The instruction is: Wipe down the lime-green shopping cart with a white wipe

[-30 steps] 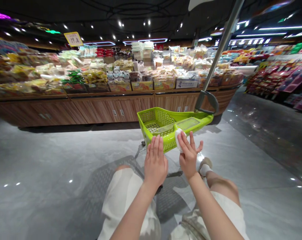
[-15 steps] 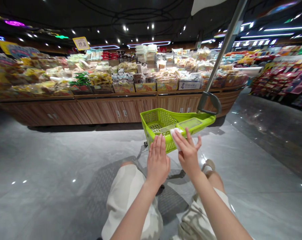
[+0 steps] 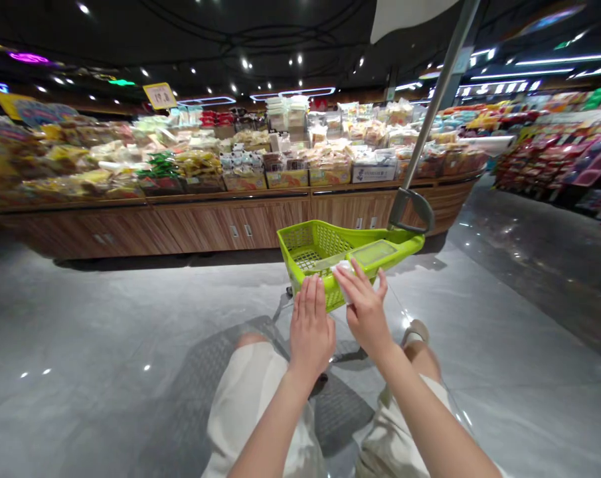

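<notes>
A lime green shopping basket [image 3: 310, 247] on wheels stands on the grey floor in front of me, its grey pull handle [image 3: 410, 200] rising to the upper right. My left hand [image 3: 310, 328] lies flat against the basket's near wall, fingers stretched out together. My right hand [image 3: 364, 307] presses a small white cloth [image 3: 342, 268] against the basket's near rim, fingers extended over it. My legs in light shorts show below.
A long wooden display counter [image 3: 220, 219] piled with packaged snacks runs across the back. More shelves of goods [image 3: 554, 153] stand at the right beyond an aisle. Shiny grey floor surrounds the basket.
My right hand with the white cloth has slid up and to the left along the basket's rim. My left hand has stayed on the basket's wall.
</notes>
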### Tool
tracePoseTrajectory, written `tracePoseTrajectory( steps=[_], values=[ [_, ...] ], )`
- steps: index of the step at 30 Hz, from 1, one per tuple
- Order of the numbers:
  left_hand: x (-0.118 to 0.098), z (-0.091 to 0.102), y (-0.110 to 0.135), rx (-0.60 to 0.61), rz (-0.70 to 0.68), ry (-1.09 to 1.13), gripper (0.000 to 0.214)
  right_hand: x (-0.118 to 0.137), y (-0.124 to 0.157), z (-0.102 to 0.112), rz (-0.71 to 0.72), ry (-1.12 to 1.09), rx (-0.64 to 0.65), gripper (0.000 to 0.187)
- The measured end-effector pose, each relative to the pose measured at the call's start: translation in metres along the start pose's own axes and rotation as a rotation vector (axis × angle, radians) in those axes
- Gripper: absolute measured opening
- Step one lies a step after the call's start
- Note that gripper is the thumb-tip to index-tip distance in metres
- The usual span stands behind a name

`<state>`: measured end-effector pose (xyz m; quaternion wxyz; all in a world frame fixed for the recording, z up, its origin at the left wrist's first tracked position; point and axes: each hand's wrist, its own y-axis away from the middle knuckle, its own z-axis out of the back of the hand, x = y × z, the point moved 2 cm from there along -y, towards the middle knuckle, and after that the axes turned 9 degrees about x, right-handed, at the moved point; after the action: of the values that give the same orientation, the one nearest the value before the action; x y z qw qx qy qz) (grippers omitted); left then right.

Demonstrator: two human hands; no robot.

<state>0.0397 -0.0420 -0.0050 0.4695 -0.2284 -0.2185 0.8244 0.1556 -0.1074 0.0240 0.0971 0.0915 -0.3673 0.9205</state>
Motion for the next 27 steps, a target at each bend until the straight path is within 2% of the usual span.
tracePoseTrajectory(
  steps=[3,6,10,13,16,20,24,27],
  values=[
    [0.001,0.001,0.001,0.008,0.006,-0.031,0.08,0.018,-0.002,-0.002,0.055,-0.07,0.042,0.069],
    [0.004,0.002,0.002,0.003,0.015,-0.053,0.079,0.018,-0.007,0.007,0.042,-0.096,0.112,0.068],
    [0.007,0.002,0.004,-0.007,0.031,-0.075,0.077,0.015,-0.014,0.023,0.052,-0.011,0.245,0.064],
    [0.008,0.001,0.004,-0.006,0.027,-0.071,0.077,0.017,-0.018,0.026,0.059,0.065,0.282,0.057],
    [0.01,0.001,0.005,0.007,0.011,-0.054,0.076,0.02,-0.017,0.017,0.035,0.064,0.283,0.054],
    [0.013,0.001,0.006,0.006,-0.001,-0.021,0.075,0.031,-0.009,0.0,0.015,0.037,0.186,0.059],
    [0.016,0.002,0.007,-0.013,-0.001,0.011,0.074,0.039,-0.004,-0.004,0.141,0.059,0.153,0.058],
    [0.02,0.005,0.009,-0.019,0.002,-0.003,0.075,0.024,-0.003,0.002,0.25,0.1,0.174,0.062]
  ],
)
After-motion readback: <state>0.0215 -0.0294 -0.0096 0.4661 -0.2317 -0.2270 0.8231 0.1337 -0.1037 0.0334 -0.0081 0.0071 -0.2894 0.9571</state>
